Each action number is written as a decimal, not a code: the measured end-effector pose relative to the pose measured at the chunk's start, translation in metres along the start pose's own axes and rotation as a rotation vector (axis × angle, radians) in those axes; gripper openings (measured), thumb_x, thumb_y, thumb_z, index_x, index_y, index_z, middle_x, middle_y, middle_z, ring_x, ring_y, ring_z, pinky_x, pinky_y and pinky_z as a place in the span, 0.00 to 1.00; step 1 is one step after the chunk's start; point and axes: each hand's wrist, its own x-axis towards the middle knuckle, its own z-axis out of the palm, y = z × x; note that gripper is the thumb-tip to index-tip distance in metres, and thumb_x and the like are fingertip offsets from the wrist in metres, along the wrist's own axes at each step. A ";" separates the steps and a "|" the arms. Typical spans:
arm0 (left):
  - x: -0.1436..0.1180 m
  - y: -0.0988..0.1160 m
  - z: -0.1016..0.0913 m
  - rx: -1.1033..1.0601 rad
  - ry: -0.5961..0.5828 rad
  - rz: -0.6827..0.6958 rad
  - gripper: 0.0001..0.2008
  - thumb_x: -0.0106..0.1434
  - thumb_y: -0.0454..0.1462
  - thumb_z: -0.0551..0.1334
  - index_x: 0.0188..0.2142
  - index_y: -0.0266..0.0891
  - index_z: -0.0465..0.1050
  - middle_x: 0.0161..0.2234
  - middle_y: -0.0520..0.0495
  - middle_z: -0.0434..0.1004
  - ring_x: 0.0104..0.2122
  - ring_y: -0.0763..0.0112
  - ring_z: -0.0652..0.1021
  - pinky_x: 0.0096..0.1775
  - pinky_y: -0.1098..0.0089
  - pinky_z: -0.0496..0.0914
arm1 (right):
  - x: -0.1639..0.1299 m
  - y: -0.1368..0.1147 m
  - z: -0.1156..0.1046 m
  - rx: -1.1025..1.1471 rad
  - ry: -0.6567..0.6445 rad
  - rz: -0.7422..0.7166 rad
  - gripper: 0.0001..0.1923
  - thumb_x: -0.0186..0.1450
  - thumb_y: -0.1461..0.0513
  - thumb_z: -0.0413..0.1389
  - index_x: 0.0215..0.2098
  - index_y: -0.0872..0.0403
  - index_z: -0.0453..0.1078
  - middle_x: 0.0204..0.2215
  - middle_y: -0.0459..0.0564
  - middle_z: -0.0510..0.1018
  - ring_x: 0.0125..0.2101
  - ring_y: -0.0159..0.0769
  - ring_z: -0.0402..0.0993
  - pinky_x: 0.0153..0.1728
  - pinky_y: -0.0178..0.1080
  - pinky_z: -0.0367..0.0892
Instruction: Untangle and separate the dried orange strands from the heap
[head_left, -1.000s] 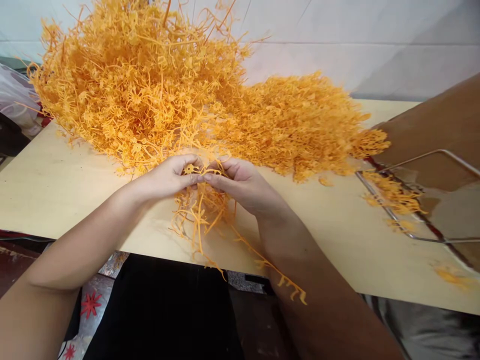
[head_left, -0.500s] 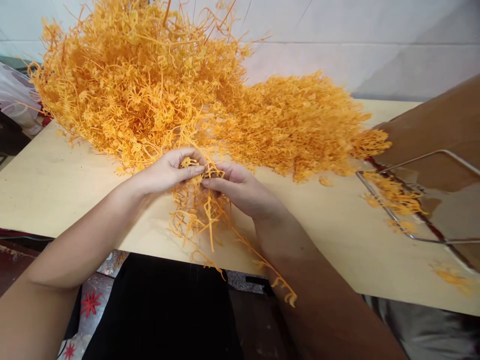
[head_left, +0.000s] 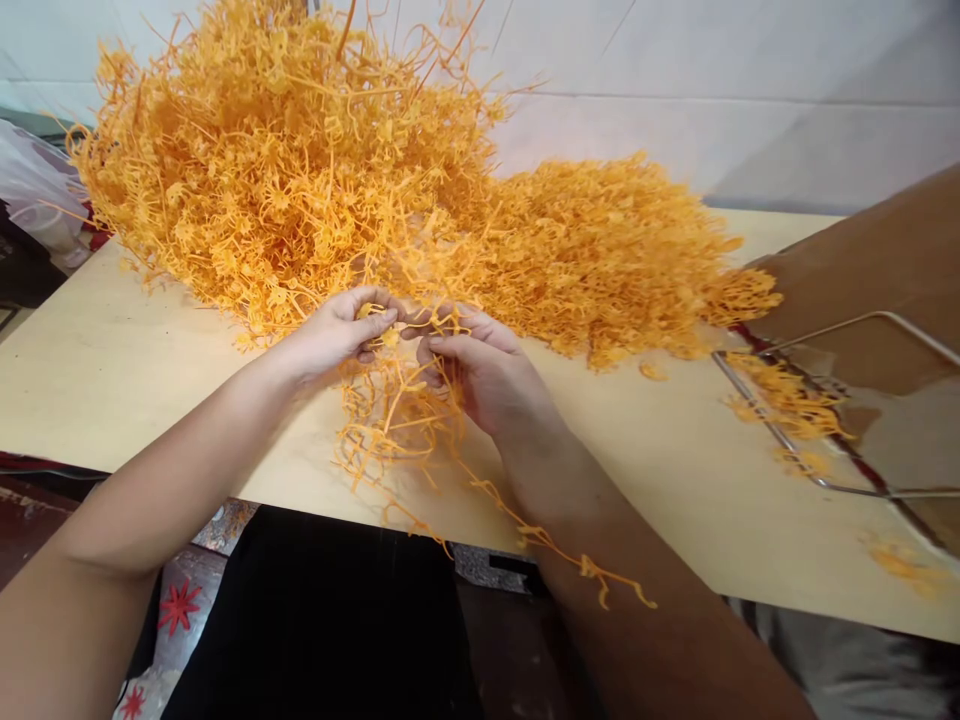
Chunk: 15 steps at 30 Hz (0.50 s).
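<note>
The orange strands (head_left: 390, 420) look like thin moulded plastic, smooth and a little shiny, with small knobs along them. The big orange heap (head_left: 300, 180) behind is of the same plastic and looks dull where it is dense. The table (head_left: 112, 370) has a pale wooden top, like plywood, matt and smooth, with faint grain. The wire frame (head_left: 825, 483) at the right is bare metal, thin and glossy. The brown box (head_left: 877, 260) beside it looks like cardboard, matt. The wall (head_left: 712, 90) behind is white and smooth, with a soft sheen. At the far left, a thin plastic bag (head_left: 34, 190) is translucent and wrinkled.
</note>
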 end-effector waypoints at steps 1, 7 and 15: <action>0.000 -0.001 0.001 -0.015 0.023 -0.019 0.03 0.58 0.33 0.59 0.30 0.36 0.64 0.20 0.57 0.62 0.16 0.87 0.60 0.19 0.82 0.56 | 0.000 0.000 0.001 0.013 0.023 -0.006 0.08 0.49 0.68 0.52 0.28 0.54 0.67 0.24 0.43 0.70 0.17 0.22 0.57 0.16 0.29 0.54; 0.006 -0.011 0.004 -0.072 0.007 -0.047 0.04 0.59 0.33 0.56 0.28 0.38 0.61 0.16 0.59 0.56 0.14 0.86 0.58 0.18 0.81 0.53 | 0.000 0.004 0.004 0.067 0.100 -0.032 0.06 0.48 0.68 0.51 0.24 0.56 0.66 0.24 0.44 0.71 0.19 0.23 0.62 0.18 0.29 0.59; -0.004 -0.010 0.011 0.105 -0.166 0.029 0.04 0.58 0.29 0.54 0.31 0.39 0.58 0.22 0.54 0.67 0.18 0.83 0.63 0.20 0.79 0.56 | 0.004 0.010 0.000 0.091 0.032 0.074 0.05 0.46 0.68 0.48 0.15 0.54 0.58 0.12 0.43 0.64 0.13 0.25 0.58 0.14 0.30 0.53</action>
